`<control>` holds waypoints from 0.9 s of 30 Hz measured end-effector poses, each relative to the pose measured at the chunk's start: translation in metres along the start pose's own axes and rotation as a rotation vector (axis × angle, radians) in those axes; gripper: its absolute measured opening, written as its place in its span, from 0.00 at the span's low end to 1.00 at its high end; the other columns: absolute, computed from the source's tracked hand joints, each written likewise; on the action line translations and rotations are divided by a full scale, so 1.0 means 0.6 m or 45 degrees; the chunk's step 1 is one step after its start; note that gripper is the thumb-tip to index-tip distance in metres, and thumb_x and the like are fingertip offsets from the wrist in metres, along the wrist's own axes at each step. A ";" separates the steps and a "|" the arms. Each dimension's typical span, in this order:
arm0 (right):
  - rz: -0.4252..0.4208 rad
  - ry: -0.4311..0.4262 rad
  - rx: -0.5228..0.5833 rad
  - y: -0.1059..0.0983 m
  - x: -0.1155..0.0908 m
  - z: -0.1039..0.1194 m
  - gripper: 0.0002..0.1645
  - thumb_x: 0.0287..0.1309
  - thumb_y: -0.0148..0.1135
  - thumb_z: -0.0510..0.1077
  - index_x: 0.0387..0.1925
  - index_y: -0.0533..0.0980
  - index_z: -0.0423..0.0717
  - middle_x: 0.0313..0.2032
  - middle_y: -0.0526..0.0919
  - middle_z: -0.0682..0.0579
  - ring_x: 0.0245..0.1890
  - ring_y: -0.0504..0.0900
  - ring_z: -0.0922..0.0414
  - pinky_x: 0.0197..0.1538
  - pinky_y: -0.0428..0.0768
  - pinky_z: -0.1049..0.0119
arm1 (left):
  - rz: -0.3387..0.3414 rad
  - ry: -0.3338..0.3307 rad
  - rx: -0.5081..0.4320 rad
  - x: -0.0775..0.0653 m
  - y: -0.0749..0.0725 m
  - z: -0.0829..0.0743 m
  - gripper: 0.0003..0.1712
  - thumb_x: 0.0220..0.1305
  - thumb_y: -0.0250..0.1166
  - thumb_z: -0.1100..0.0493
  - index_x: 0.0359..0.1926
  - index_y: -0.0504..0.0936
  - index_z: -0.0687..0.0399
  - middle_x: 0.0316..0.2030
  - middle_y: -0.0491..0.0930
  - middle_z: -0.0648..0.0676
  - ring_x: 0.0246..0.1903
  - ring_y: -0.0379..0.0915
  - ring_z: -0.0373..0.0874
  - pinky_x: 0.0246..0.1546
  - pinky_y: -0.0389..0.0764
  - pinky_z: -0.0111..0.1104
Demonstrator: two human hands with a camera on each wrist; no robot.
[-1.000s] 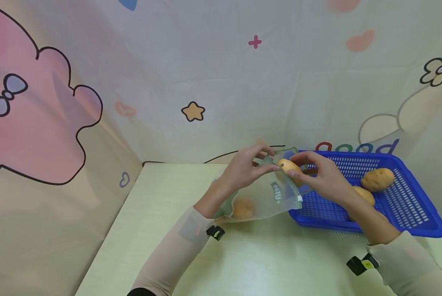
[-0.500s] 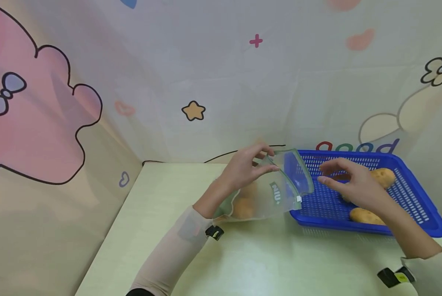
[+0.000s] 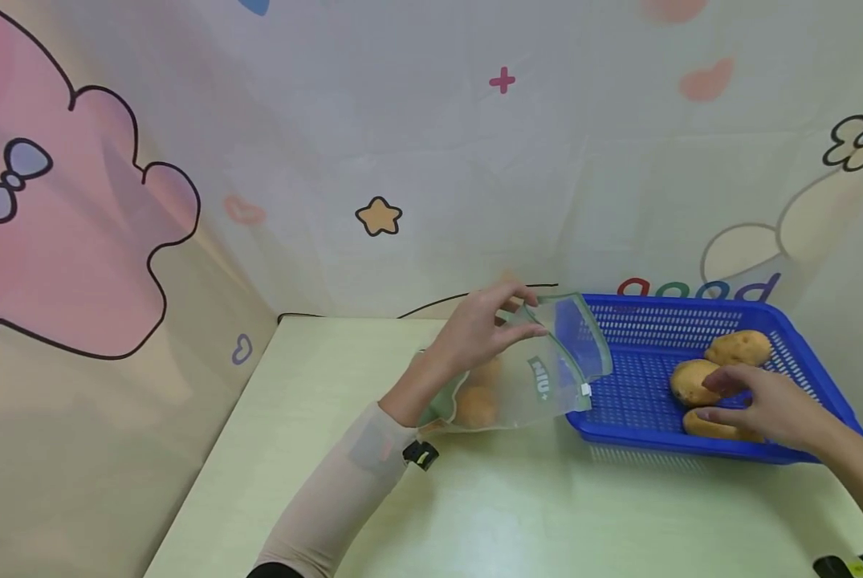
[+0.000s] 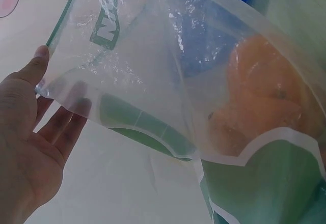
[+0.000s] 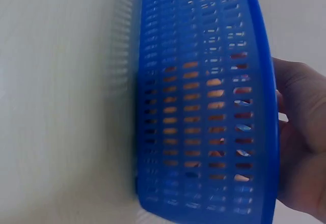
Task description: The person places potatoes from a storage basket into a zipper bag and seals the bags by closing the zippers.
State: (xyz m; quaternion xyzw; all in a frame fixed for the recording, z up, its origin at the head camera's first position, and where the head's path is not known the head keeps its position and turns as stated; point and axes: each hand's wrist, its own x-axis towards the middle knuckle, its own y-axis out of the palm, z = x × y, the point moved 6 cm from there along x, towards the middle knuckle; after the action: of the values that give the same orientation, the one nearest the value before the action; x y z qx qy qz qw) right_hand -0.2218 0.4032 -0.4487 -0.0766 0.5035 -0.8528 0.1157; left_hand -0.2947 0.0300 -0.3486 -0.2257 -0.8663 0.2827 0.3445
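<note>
The zip bag (image 3: 521,401) hangs from the person's left hand (image 3: 482,327), its top edge pinched between the thumb and the fingers, with the thumb on one face and fingertips showing through from behind. Over to the other side, the right hand (image 3: 774,405) is above the blue basket (image 3: 633,439), thumb and fingers parted and lightly bent, right over the potatoes; from here I cannot tell whether a fingertip touches one. Three are in there: a back potato (image 3: 738,348) near the far right, a middle potato (image 3: 691,383) just left of the fingertips, and a front potato (image 3: 716,425) partly under the hand.

The bag is thin, cloudy, see-through plastic with green trim, a white slider (image 3: 586,389) and printed lettering. Rounded, orange-tan lumps (image 3: 477,407) bulge low inside it, blurred by the film. The potatoes are smooth, oval and yellow-brown, with a few dark specks. The basket is stiff plastic, slotted all over.

The bag's mouth gapes toward the basket and overlaps its left end. Left of the potatoes the slotted floor shows. The pale counter (image 3: 330,377) spreads left of the bag and in front of both, reaching the printed backdrop (image 3: 445,160) behind.
</note>
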 end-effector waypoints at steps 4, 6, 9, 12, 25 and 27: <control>0.074 -0.027 -0.020 0.011 -0.011 -0.016 0.25 0.61 0.79 0.53 0.50 0.82 0.41 0.48 0.87 0.46 0.45 0.85 0.48 0.41 0.83 0.63 | -0.005 -0.007 0.011 0.000 0.000 0.001 0.21 0.68 0.76 0.51 0.56 0.82 0.52 0.51 0.85 0.48 0.54 0.84 0.45 0.51 0.86 0.28; 0.114 -0.034 -0.024 0.016 -0.014 -0.022 0.24 0.61 0.79 0.52 0.50 0.82 0.40 0.47 0.87 0.48 0.44 0.84 0.50 0.41 0.83 0.64 | -0.004 -0.018 0.018 0.000 0.001 0.003 0.22 0.68 0.76 0.51 0.57 0.82 0.52 0.52 0.86 0.49 0.54 0.84 0.45 0.51 0.85 0.26; 0.144 -0.036 -0.027 0.019 -0.013 -0.024 0.24 0.61 0.79 0.50 0.50 0.82 0.38 0.47 0.87 0.49 0.42 0.84 0.52 0.41 0.83 0.66 | -0.005 -0.022 0.033 -0.001 0.002 0.004 0.22 0.68 0.76 0.50 0.57 0.82 0.52 0.52 0.86 0.50 0.54 0.84 0.45 0.51 0.85 0.27; 0.144 -0.038 -0.028 0.018 -0.009 -0.021 0.25 0.61 0.79 0.51 0.50 0.82 0.38 0.46 0.87 0.51 0.42 0.84 0.54 0.41 0.83 0.67 | -0.007 -0.006 0.052 -0.001 0.003 0.006 0.22 0.68 0.75 0.50 0.57 0.82 0.52 0.53 0.86 0.51 0.53 0.85 0.45 0.51 0.86 0.28; -0.161 -0.129 0.185 -0.035 0.041 0.117 0.25 0.67 0.75 0.47 0.59 0.80 0.38 0.53 0.85 0.41 0.53 0.82 0.42 0.48 0.85 0.70 | -0.011 0.005 0.037 0.001 0.006 0.004 0.21 0.68 0.76 0.51 0.57 0.82 0.53 0.53 0.86 0.51 0.54 0.85 0.47 0.51 0.88 0.35; -0.198 -0.155 0.240 -0.045 0.050 0.148 0.26 0.68 0.74 0.46 0.61 0.79 0.38 0.56 0.84 0.40 0.55 0.81 0.41 0.50 0.83 0.76 | -0.008 0.014 0.039 0.003 0.007 0.002 0.21 0.69 0.75 0.51 0.57 0.82 0.52 0.53 0.86 0.52 0.54 0.85 0.47 0.51 0.87 0.33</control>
State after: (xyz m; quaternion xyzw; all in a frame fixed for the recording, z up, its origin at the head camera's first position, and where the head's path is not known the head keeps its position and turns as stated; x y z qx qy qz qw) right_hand -0.2318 0.3328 -0.3819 -0.1559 0.4058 -0.8964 0.0865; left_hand -0.2960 0.0333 -0.3511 -0.2193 -0.8607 0.2935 0.3535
